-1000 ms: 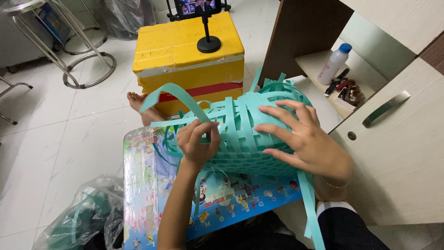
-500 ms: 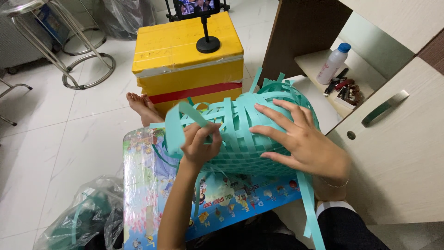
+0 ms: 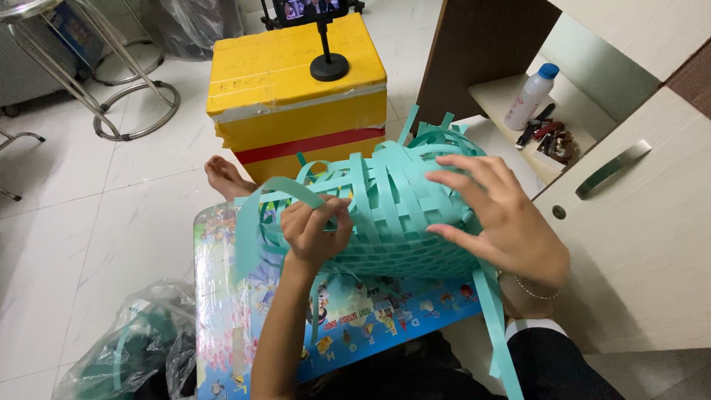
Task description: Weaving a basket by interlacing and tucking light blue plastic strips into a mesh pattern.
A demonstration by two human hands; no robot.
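While a clear plastic bag (image 3: 122, 355) with teal strips inside slumps at the lower left on the white tiled floor (image 3: 111, 215), metal stool legs (image 3: 111, 96) stand at the upper left. Next comes a colourful printed board (image 3: 237, 311), covered in cartoon pictures, lying low in front of the person. On it rests a half-woven teal basket (image 3: 392, 215), lying on its side with the woven bottom toward the camera and loose strip ends sticking out at the far rim.

At the basket's left edge the left hand (image 3: 315, 233) is closed around one loose teal strip (image 3: 255, 204); thumb and fingers pinch it near the weave, and the strip arches up and over to the left before hanging down over the board. A bare foot (image 3: 226, 178) shows just beyond the board, on the floor.

Behind the basket stands a yellow foam box (image 3: 296, 96) with a red band of tape, and a small black phone stand (image 3: 329, 63) sits on its lid.

Further right, the right hand (image 3: 496, 222) lies open on the basket's right side, fingers spread and pressing flat against the woven strips, gripping nothing. A thin bracelet circles its wrist, and another teal strip hangs down beside the dark sleeve.

At the far right a wooden cabinet (image 3: 637, 215) with a metal handle stands close by; on the low shelf behind it stands a white bottle (image 3: 529, 96) with a blue cap.
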